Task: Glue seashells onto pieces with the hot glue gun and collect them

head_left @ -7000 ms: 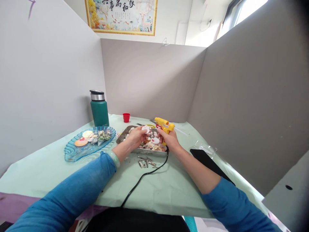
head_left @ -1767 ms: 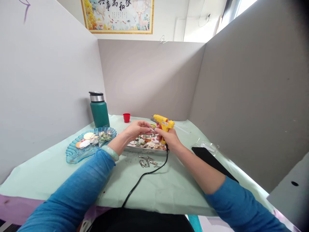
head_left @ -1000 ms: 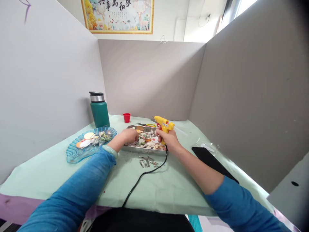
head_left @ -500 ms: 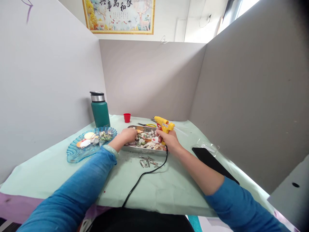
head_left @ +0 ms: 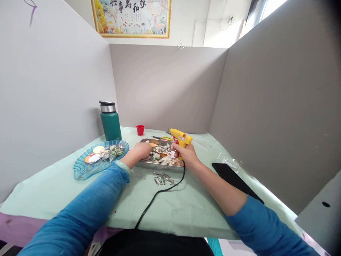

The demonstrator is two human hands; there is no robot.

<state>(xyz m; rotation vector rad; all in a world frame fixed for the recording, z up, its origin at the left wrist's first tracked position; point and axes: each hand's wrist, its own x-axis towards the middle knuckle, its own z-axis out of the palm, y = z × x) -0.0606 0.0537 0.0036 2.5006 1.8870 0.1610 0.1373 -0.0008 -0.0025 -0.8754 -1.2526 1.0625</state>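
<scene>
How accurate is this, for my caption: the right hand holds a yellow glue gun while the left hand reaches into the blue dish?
No: the head view shows the left hand reaching into the metal tray, not the blue dish; otherwise correct.

This looks like a craft workshop, shown by tall flat pale-grey partitions (head_left: 167, 85) around a rectangular pale-green-covered table (head_left: 199, 209), a yellow plastic glue gun (head_left: 182, 138) and a shallow metal tray (head_left: 157, 165) of mottled seashells (head_left: 165, 160).
</scene>
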